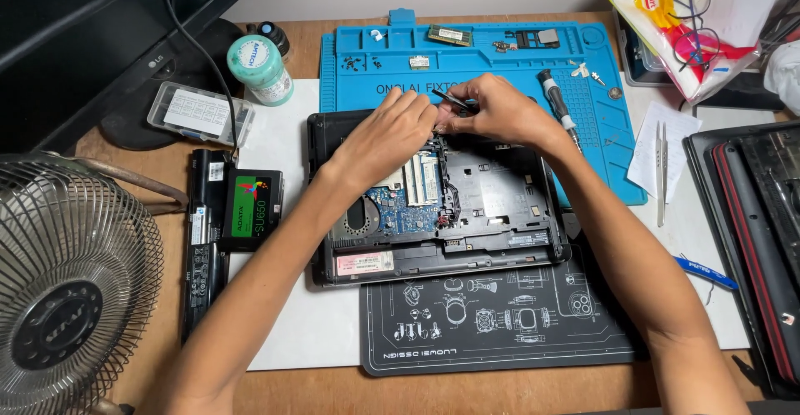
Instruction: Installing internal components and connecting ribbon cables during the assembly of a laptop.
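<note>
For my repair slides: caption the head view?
Both hands, left and right, work tweezers over an opened laptop.

a wire-guarded fan [67,298] is seen at the left edge, a round green-capped container [261,67] near a black monitor stand [167,82], and tweezers [661,169] laid on white paper [667,144].

An opened black laptop [467,207] lies flat, bottom up, its cover off, baring a blue circuit board, pale memory slots and a round fan. At its far edge a slim dark tool [454,101], perhaps tweezers, lies tilted, gripped above the board.
</note>
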